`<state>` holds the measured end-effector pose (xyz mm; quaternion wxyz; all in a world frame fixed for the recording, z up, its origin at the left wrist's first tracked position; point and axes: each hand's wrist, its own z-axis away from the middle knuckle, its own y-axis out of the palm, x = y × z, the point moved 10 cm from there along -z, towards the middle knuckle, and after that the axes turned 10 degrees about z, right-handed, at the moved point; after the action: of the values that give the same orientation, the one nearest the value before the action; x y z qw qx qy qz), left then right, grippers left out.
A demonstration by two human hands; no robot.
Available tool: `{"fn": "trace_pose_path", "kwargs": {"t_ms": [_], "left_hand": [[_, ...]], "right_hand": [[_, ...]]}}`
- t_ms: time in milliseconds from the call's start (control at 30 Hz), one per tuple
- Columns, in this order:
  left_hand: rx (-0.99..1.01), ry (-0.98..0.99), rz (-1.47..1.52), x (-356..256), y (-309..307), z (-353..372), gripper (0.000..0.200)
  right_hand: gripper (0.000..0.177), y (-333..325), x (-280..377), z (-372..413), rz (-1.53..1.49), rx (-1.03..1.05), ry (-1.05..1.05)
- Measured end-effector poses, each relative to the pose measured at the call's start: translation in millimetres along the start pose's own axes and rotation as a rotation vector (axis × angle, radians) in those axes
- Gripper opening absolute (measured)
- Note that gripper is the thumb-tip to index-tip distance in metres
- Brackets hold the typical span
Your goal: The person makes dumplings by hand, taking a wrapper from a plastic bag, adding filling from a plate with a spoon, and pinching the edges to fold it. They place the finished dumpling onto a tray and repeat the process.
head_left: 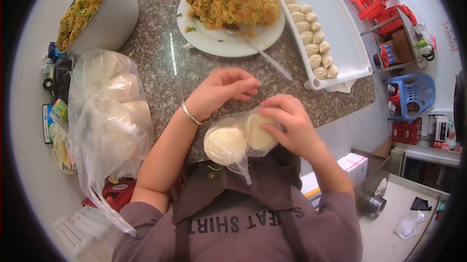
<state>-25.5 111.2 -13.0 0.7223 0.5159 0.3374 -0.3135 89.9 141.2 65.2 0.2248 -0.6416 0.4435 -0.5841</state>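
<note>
Seen from above, a person in a grey sweatshirt and brown apron stands at a speckled stone surface (160, 75). At far left a metal bowl (114, 19) holds orange and green chopped filling. Below it, a large clear plastic bag (107, 116) full of white dough packs sits at the surface's left edge. The left hand (221, 92), with a thin bangle on its wrist, hovers over the surface with fingers curled in and fingertips pointing right. Whether its grip pinches any plastic cannot be told. Beyond it, a white plate (204, 36) carries a tall mound of the same filling, and a spoon (260, 53) rests against it with the handle angling down and right. Just beneath both hands, at the near edge by the person's chest, is a small clear packet of wrappers (228, 145). It holds two round pale stacks side by side, flat faces up. The packet's long axis runs from lower left to upper right, and its loose plastic tail points down toward the apron. The right hand (292, 123) has its grip closed on the right stack, thumb on its face and fingers round its rim. At right, a white tray (340, 14) holds pleated dumplings (311, 33) in a row along its left side.
</note>
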Motion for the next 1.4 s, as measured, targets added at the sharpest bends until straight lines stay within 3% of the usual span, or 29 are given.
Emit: {"fn": "trace_pose_path", "kwargs": {"t_ms": [167,233,467,567,667,733,800,833,933,1133,1400], "left_hand": [[0.040,-0.030,0.028,4,1,0,0.034],[0.160,-0.081,0.128,9,13,0,0.038],[0.114,-0.053,0.141,5,9,0,0.041],[0.244,0.015,0.267,-3,26,4,0.041],[0.348,0.108,0.188,-9,36,10,0.036],[0.280,0.073,0.177,-7,29,7,0.031],[0.048,0.106,0.248,-10,6,2,0.028],[-0.007,0.136,0.264,-14,0,2,0.030],[-0.087,0.118,0.310,-9,-13,-1,0.031],[-0.144,0.045,0.429,-2,-14,-1,0.028],[-0.167,0.010,0.548,9,-14,-2,0.030]], "right_hand": [[0.019,-7,9,-1,0.055,-0.074,-0.090],[0.017,-10,12,-9,0.113,-0.027,-0.052],[0.016,-12,12,-13,0.141,-0.017,-0.143],[0.009,-38,-12,-19,-0.134,-0.165,0.175],[0.007,-56,-2,-37,-0.100,-0.311,0.126],[0.009,-48,-15,-51,-0.100,-0.305,0.105],[0.019,-44,-35,-64,-0.102,-0.395,0.089],[0.027,-40,-37,-70,0.146,-0.359,0.072],[0.030,-13,-55,-79,0.152,-0.200,0.168],[0.023,-25,-40,-77,0.156,-0.152,0.151],[0.025,-84,-56,-50,0.126,-0.166,0.515]]}}
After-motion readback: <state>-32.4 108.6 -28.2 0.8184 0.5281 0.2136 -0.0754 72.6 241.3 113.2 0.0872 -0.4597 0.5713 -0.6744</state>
